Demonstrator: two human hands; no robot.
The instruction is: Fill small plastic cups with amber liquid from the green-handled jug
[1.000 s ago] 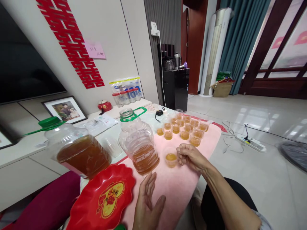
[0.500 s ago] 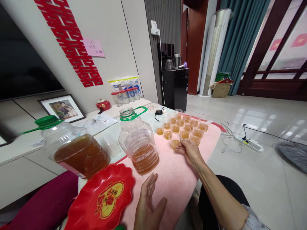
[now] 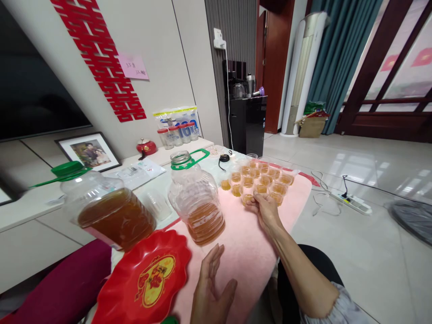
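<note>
A small plastic cup (image 3: 247, 199) of amber liquid is pinched between the fingertips of the right hand (image 3: 266, 210). The grip is closed lightly round the cup's wall. The cup is at the near edge of the cluster of filled cups (image 3: 263, 179), close beside its neighbours on the pink cloth (image 3: 251, 258). Whether its base is already seated on the cloth cannot be told.

The step is judged to be done well if the cup is held level, since it is well filled and thin-walled, and a hard squeeze would likely push liquid over the rim. The cloth is soft, so the base is best settled flat before the fingers are spread. The fingers are best lifted away toward the body and not sideways, so that the neighbouring cups are not nudged. The forearm is best carried clear of the handled jug (image 3: 196, 204), which is partly filled and stands just to the left.

The left hand (image 3: 212, 288) is open with fingers spread, and nothing is held in it. It is low over the near end of the cloth, beside the red plate (image 3: 145, 279). A large jar (image 3: 110, 209) with a green lid stands further left.
</note>
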